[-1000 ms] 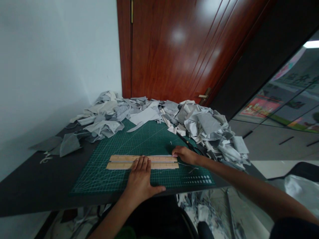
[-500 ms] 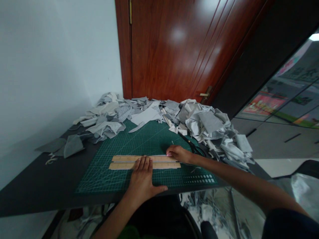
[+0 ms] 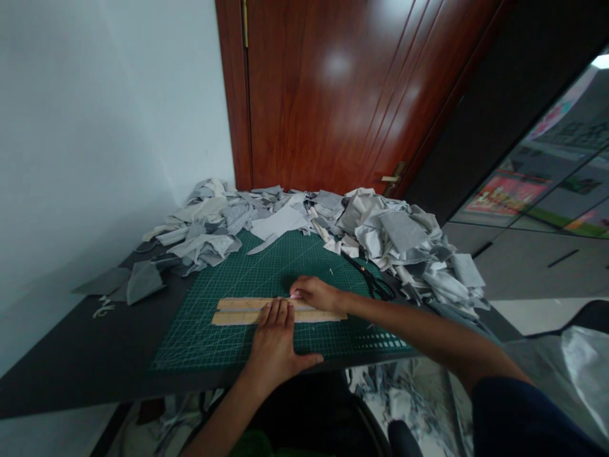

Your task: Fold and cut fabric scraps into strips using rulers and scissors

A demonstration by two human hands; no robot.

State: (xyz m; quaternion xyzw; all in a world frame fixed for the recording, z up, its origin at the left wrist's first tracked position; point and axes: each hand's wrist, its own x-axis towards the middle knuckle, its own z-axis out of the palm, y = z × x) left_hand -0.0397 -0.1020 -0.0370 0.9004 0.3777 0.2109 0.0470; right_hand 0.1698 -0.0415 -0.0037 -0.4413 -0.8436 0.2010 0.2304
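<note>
Two pale wooden rulers, or one ruler with a slot, lie crosswise on a green gridded cutting mat. A thin light edge, seemingly fabric, shows from beneath them. My left hand presses flat on the wood, fingers together and thumb stretched out to the right. Just beyond, at the far edge of the wood, my right hand is closed in a pinch on a small pink piece, like tailor's chalk. Its tip is partly hidden by the fingers. Black scissors rest on the mat, right of that hand.
Heaps of grey and white fabric scraps line the back and right of the dark table. More scraps lie at the left. A white wall and a brown door stand behind. Scraps also litter the floor below.
My right hand has slid left along the far edge of the wood with the pink piece, closer to my left hand. My left hand stays on the rulers.
</note>
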